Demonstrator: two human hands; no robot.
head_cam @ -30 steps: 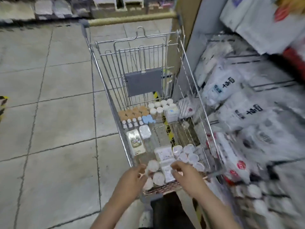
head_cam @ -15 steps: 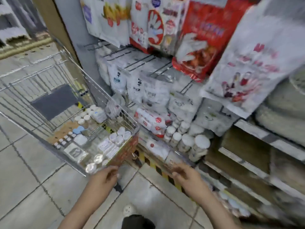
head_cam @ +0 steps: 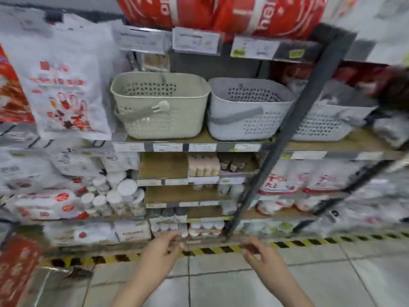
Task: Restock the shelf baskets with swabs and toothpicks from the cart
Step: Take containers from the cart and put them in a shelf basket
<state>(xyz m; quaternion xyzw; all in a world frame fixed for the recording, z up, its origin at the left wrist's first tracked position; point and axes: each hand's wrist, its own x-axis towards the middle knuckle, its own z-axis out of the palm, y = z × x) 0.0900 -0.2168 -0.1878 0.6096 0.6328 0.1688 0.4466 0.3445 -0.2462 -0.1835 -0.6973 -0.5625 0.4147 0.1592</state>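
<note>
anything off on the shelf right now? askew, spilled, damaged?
Nothing spilled or visibly damaged. The round white-lidded tubs at lower left lie jumbled, several tipped. The cream basket and grey basket sit upright. Motion blur hides finer detail.

Two baskets [head_cam: 159, 105] [head_cam: 247, 109] side by side on shelf [head_cam: 199, 140].

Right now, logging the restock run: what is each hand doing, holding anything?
Left hand: fingers curled, possibly pinching something small; too blurred to tell.
Right hand: fingers loosely curled, nothing visible in it.
</note>
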